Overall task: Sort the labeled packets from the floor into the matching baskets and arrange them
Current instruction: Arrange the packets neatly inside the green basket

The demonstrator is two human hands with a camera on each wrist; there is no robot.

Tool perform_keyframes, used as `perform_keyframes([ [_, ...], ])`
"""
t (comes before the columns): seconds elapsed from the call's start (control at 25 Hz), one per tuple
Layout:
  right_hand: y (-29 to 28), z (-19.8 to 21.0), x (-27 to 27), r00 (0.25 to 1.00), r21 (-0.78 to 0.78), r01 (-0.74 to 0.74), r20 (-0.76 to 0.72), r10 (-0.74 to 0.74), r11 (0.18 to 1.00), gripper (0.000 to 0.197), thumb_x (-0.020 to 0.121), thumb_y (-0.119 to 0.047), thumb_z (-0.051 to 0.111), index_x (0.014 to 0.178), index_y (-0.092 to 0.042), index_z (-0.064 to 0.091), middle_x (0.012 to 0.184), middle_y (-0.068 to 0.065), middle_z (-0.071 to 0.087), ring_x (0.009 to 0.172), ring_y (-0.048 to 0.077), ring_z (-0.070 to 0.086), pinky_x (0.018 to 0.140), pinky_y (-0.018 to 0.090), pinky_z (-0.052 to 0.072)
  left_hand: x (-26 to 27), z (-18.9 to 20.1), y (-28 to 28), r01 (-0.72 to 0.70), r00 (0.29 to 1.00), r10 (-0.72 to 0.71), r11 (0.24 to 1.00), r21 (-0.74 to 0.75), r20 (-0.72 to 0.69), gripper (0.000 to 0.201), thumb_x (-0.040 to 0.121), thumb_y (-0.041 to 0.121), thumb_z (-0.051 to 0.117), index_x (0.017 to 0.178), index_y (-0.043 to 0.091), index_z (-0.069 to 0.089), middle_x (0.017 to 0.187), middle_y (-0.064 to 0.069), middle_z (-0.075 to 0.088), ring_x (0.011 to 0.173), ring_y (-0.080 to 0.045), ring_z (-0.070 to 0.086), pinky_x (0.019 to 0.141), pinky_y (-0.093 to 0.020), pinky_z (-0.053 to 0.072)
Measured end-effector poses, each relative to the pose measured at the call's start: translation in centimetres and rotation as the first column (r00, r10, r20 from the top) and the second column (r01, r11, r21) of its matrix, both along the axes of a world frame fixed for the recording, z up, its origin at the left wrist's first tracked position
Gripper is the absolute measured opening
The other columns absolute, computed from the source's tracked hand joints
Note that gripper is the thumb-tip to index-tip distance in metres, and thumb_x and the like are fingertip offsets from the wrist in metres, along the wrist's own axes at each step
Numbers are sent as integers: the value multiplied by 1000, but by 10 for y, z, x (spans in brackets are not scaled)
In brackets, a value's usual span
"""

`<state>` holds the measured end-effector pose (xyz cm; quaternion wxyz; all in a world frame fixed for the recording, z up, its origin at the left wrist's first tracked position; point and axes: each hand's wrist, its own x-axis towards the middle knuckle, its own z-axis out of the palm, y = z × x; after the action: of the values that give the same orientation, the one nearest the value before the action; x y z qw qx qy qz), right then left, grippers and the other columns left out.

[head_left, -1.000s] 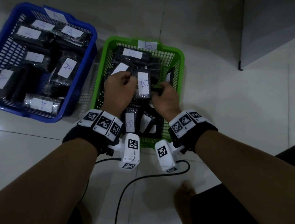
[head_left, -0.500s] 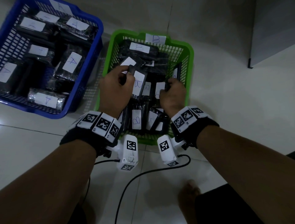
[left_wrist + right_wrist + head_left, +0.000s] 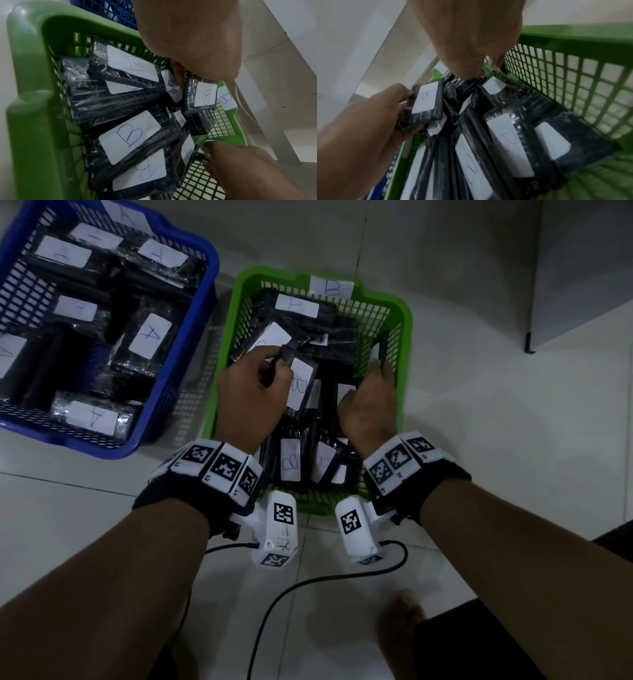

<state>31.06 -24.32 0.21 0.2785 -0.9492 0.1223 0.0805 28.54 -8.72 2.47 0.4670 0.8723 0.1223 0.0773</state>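
Green basket [image 3: 404, 313]: on the floor, tagged B on its far rim, both hands inside. Contents: black wrapped packets with white B labels, some flat at the far end, several on edge in a row along the near half [image 3: 291, 463].

Blue basket [image 3: 205, 313]: to the left, touching or just beside the green one; holds packets labelled A [image 3: 150, 335]. No loose packet shows on the visible floor, so the sorting appears done and the arranging is in hand.

Left hand [image 3: 250, 398]: fingers curled, pinching the near end of a B packet [image 3: 301, 383] that leans at the middle of the green basket. The packet's long axis runs from near to far, away from the person.

Right hand [image 3: 368, 405]: at the right wall of the green basket, fingers curled around the lower end of a thin packet on edge [image 3: 380, 350]. This packet stands almost upright against the mesh, with its label facing inward.

Relation for the next move: the open slot lies between the hands, in the row of standing packets. The left packet is nearer to it and already lines up with the row; the right packet would need to travel leftward from the wall.
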Motion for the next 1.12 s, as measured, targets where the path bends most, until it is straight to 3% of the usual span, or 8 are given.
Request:
perform_keyframes([
  [0.16,0,5,9,992,52,79,-102,-73,996,64,88,-2,57,145,2,27,142,20,37,123,33,47,100,33,41,1,-2,0,0,1000,1,999,-42,19,21,91,22,54,101,14,71,72,-2,69,63,-16,63,59,-33,54],
  [0.36,7,5,30,970,-124,-36,-241,5,992,53,97,-6,49,144,4,27,134,23,52,119,36,55,93,37,46,5,-9,1,-23,1000,25,997,-72,16,18,90,23,55,96,16,71,57,10,57,51,-4,48,55,-22,42],
  [0.44,6,4,35,968,-152,-98,-242,59,983,41,97,-6,48,134,8,41,128,24,57,116,36,58,87,36,48,5,-9,1,-20,1000,22,997,-72,21,19,91,24,55,97,15,71,57,10,56,51,-4,49,54,-22,41],
  [0.52,2,6,34,966,-156,-179,-215,144,971,25,93,-5,52,113,9,57,116,23,64,105,35,64,74,32,47,5,-9,0,-14,999,17,997,-71,40,19,89,23,55,97,15,71,60,4,60,53,-9,52,53,-28,46],
  [0.64,-5,10,30,971,-176,-209,-154,182,962,18,93,-3,47,101,8,59,109,24,64,100,36,64,74,35,48,6,-8,-2,-15,999,17,998,-60,33,21,89,24,56,100,16,71,67,0,66,60,-14,60,59,-31,52],
  [0.8,-7,16,30,983,-148,-155,-125,137,977,20,93,-3,46,107,5,57,114,24,62,105,37,61,81,37,48,8,-8,-3,-1,1000,1,996,-88,4,24,89,27,55,103,16,71,68,3,66,58,-10,58,58,-28,50],
  [0.96,-15,27,23,1000,6,2,14,-2,1000,42,92,-4,48,133,-7,45,110,19,65,97,36,63,78,36,50,6,-5,-7,-2,1000,2,997,-79,10,23,90,24,55,104,16,71,73,0,69,67,-16,65,65,-37,57],
  [1.12,-23,37,2,982,157,123,123,-144,980,45,92,-4,44,134,-19,47,106,13,67,91,32,65,82,42,57,13,-4,-11,2,999,2,997,-71,52,21,90,26,53,97,14,69,75,-9,70,70,-25,67,66,-45,56],
])
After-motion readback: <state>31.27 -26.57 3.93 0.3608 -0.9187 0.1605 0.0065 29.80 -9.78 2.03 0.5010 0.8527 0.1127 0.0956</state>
